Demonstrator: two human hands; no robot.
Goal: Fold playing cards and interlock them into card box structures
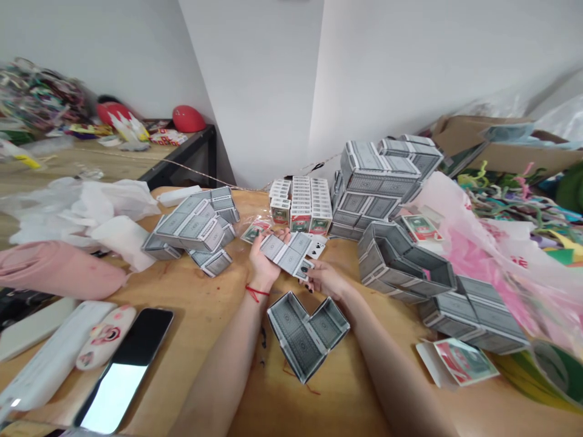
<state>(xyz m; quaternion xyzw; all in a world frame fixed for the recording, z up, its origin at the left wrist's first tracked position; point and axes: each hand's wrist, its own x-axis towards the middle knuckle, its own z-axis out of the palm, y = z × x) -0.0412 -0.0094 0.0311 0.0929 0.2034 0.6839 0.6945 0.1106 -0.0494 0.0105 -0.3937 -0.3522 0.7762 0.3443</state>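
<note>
My left hand (pixel 264 262), a red string on its wrist, lies palm up under a joined strip of grey-backed playing cards (pixel 286 252), its thumb on the near edge. My right hand (pixel 327 279) pinches the strip's right end between thumb and fingers. Just behind the strip, a few loose face-up cards (pixel 317 247) with black spades show. Between my forearms stands a heart-shaped open box made of cards (pixel 300 340). A green and red card pack (pixel 251 232) lies beyond my left fingertips, partly under clear wrap.
Stacked card-built boxes (pixel 371 182) rise at the back right, and more card shapes (pixel 194 224) stand on the left. Several card packs (pixel 300 203) are stacked behind my hands. A phone (pixel 127 364) lies front left; an opened pack (pixel 467 362) and yellow tape roll (pixel 537 370) sit front right.
</note>
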